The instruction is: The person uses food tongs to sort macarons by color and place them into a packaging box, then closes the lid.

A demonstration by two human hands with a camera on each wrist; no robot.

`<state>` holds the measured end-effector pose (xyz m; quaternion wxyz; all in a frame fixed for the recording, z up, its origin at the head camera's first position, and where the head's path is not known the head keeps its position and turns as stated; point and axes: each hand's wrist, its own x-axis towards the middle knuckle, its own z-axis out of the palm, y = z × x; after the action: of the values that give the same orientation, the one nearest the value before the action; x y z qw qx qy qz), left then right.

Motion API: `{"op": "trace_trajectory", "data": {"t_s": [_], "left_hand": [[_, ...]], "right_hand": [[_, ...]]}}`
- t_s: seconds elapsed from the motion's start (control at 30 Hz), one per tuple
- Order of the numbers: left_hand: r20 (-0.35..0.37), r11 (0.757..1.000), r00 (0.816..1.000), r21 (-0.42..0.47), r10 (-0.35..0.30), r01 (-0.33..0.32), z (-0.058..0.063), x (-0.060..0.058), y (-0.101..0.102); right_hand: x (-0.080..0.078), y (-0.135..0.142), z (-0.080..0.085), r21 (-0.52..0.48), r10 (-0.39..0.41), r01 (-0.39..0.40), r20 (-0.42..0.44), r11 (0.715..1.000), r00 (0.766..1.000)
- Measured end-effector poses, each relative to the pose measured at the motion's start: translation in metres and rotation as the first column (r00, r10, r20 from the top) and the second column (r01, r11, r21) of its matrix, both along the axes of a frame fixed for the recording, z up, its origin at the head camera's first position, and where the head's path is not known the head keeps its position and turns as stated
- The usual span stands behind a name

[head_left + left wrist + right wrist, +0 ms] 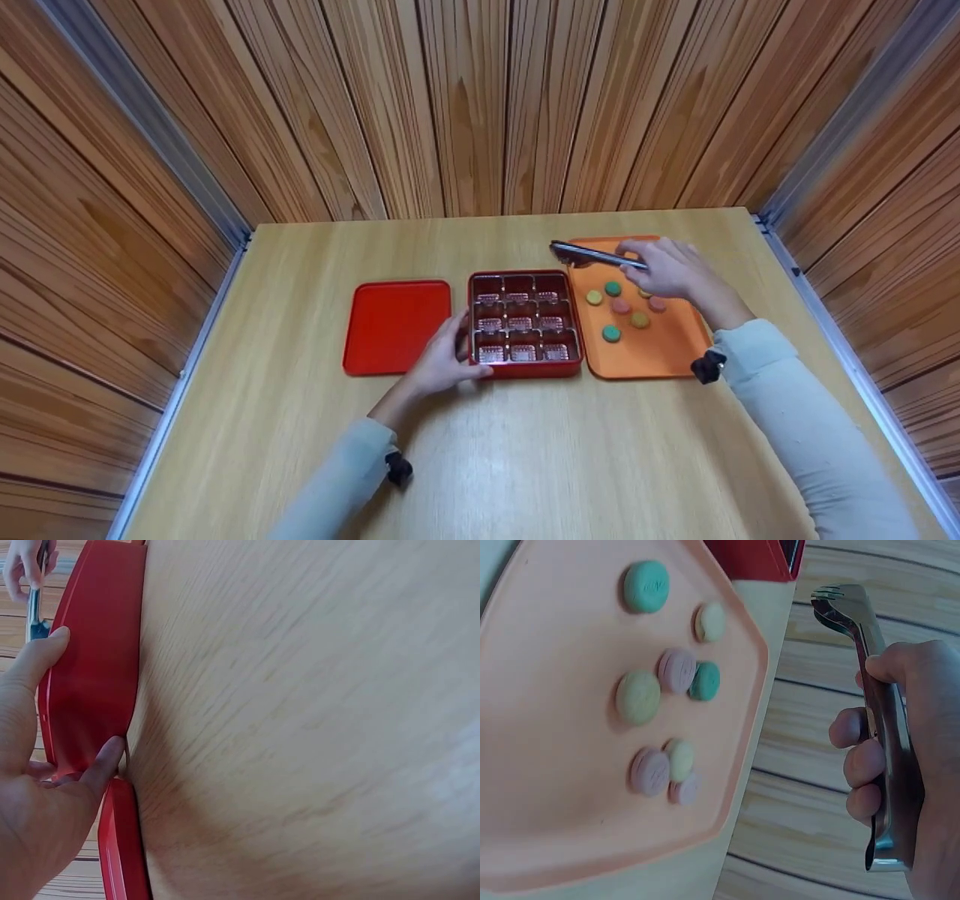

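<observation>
Both hands (pixel 442 361) (pixel 664 268) partly hide the red box (pixel 536 370) and tongs (pixel 602 257).

The red box (pixel 536 370), open-topped with nine compartments, sits flat on the desk (pixel 555 450). Silver tongs (pixel 606 259) point between nine and ten o'clock, over the orange tray (pixel 637 361) at its eleven. Green, yellow and pink macarons (pixel 620 306) lie scattered there.
</observation>
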<state>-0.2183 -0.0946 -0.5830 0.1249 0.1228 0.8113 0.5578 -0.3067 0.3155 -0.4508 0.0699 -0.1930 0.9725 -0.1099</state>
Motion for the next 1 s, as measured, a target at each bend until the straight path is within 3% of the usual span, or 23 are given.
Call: {"op": "trace_trajectory", "data": {"t_s": [0.3,0.57,1.0], "left_hand": [[0.003,1.0,1.0,0.007,-0.002,0.002,0.0,0.0,-0.001],[-0.004,0.999,1.0,-0.033,0.007,-0.007,0.0,0.0,-0.001],[-0.014,1.0,1.0,0.011,-0.003,0.003,0.001,0.001,-0.001]], "right_hand": [[-0.002,-0.03,-0.001,-0.005,0.098,-0.098,-0.068,0.995,0.993],[-0.001,-0.06,-0.003,0.012,0.141,-0.141,-0.075,0.99,0.987],[0.004,-0.097,-0.005,0.04,0.135,-0.134,-0.032,0.99,0.99]]}}
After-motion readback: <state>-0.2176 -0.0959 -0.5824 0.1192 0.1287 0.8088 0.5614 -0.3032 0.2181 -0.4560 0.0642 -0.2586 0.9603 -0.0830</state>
